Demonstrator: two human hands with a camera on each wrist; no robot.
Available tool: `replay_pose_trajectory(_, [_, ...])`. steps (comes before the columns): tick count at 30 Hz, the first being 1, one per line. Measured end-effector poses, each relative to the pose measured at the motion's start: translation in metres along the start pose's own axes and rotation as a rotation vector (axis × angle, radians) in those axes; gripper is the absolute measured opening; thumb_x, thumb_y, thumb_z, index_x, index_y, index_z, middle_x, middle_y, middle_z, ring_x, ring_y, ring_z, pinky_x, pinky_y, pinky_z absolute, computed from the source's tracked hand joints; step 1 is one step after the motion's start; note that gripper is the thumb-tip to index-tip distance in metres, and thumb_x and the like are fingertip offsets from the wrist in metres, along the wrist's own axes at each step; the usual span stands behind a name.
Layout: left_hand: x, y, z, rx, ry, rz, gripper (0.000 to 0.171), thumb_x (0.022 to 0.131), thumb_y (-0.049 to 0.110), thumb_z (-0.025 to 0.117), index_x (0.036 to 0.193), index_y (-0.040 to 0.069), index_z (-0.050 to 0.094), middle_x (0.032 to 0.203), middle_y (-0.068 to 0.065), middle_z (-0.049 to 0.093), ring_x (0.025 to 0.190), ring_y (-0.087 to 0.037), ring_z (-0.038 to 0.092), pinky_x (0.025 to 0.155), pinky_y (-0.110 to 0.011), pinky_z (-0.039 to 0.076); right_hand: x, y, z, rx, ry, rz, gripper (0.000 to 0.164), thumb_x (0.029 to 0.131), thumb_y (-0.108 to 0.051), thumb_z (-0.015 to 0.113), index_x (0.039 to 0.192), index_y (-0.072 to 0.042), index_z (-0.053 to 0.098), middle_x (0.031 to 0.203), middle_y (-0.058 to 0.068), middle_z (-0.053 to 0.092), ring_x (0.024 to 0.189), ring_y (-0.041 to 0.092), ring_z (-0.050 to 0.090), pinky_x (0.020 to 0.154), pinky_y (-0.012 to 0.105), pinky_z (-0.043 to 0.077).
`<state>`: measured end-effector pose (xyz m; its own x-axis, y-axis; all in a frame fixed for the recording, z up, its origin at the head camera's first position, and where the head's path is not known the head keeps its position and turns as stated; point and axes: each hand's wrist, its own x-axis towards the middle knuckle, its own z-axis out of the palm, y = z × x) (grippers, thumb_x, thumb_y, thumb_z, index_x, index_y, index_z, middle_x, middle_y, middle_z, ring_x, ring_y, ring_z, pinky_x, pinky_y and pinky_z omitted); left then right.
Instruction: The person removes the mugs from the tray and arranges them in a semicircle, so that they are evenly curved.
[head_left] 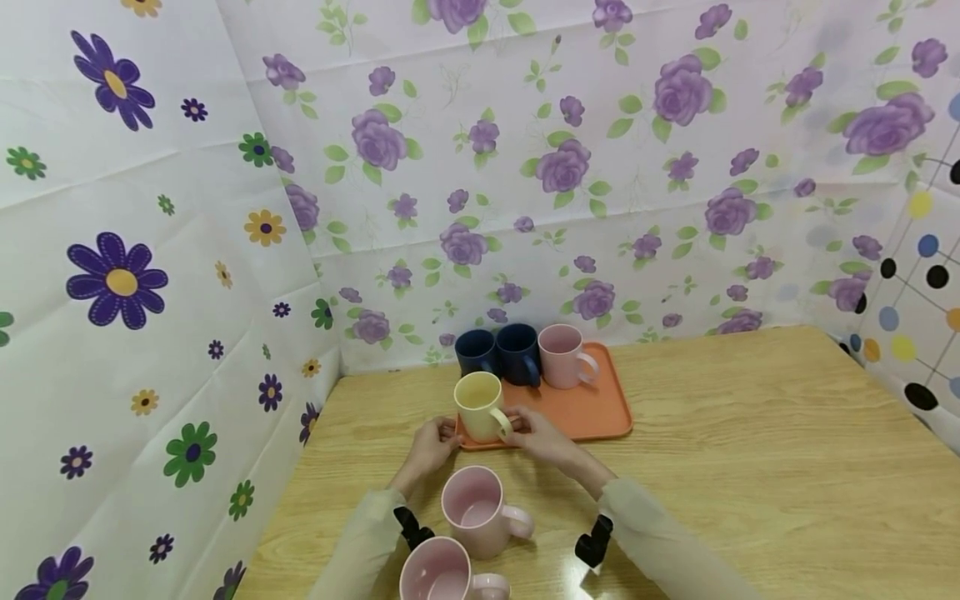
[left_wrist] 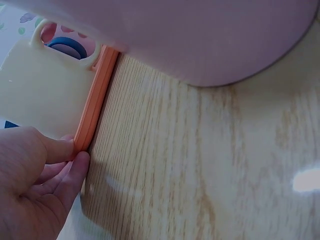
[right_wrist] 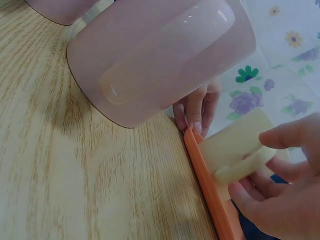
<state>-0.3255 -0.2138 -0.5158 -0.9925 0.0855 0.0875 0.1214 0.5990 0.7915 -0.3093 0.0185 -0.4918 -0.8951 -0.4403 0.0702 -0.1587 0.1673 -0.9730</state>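
Looks partway: four mugs are standing on the orange tray (head_left: 581, 412): two navy mugs (head_left: 517, 350) and the far pink mug (head_left: 558, 362) at the back, the yellow mug (head_left: 476, 417) at front left. Middle pink mug (head_left: 480, 527) and nearest pink mug (head_left: 437, 575) are sitting on the surface (head_left: 750, 433), seemingly what's left. Left hand (head_left: 431, 446) is pinching the tray's front-left corner; right hand (head_left: 542, 437) is grasping the yellow mug's handle. Forearms are slanting inward, flanking the off-tray pair.
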Motion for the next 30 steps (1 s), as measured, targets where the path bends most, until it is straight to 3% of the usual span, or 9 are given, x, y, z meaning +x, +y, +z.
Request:
replay_pose_trajectory(4, [0.001,0.000,-0.001,0.003,-0.005,-0.001,0.029,0.087,-0.001,0.067,0.110,-0.015,0.058,0.095,-0.023,0.067,0.084,-0.025,0.066,0.073,-0.030,0.057,0.004,0.001,0.003,-0.035,0.072,0.013,0.037,0.091,-0.006,0.062,0.125,0.005,0.054,0.100,0.019,0.065,0.088,0.016,0.059,0.074,0.024,0.049])
replay_pose_trajectory(10, [-0.001,0.001,-0.001,-0.009,-0.010,0.004,0.028,0.087,-0.001,0.066,0.110,-0.015,0.058,0.094,-0.023,0.067,0.084,-0.026,0.066,0.073,-0.031,0.057,0.006,0.001,0.007,-0.061,0.173,0.013,0.020,0.088,-0.004,0.067,0.105,0.005,0.061,0.085,0.014,0.065,0.075,0.018,0.064,0.068,0.028,0.055])
replay_pose_trajectory(17, [0.001,-0.002,0.000,-0.012,-0.019,-0.004,0.029,0.088,0.000,0.067,0.112,-0.014,0.059,0.096,-0.022,0.067,0.085,-0.025,0.066,0.074,-0.031,0.057,0.004,0.001,0.009,-0.239,0.359,-0.060,0.008,0.081,0.000,0.072,0.086,-0.003,0.066,0.074,0.006,0.066,0.069,0.015,0.059,0.060,0.022,0.048])
replay_pose_trajectory(23, [0.002,-0.003,-0.001,-0.004,-0.027,-0.004,0.030,0.087,0.000,0.067,0.113,-0.014,0.058,0.095,-0.021,0.067,0.084,-0.023,0.065,0.073,-0.030,0.056,0.003,0.008,0.006,-0.259,0.460,-0.125,0.006,0.082,0.003,0.070,0.087,0.002,0.067,0.076,0.010,0.067,0.069,0.017,0.060,0.058,0.020,0.049])
replay_pose_trajectory(30, [0.001,-0.004,-0.003,0.025,-0.025,-0.020,0.031,0.088,0.002,0.067,0.114,-0.013,0.059,0.096,-0.020,0.066,0.085,-0.022,0.064,0.073,-0.029,0.056,0.000,0.007,-0.003,-0.258,0.511,-0.134,0.006,0.082,0.003,0.071,0.088,0.001,0.069,0.077,0.011,0.068,0.071,0.018,0.062,0.060,0.022,0.052])
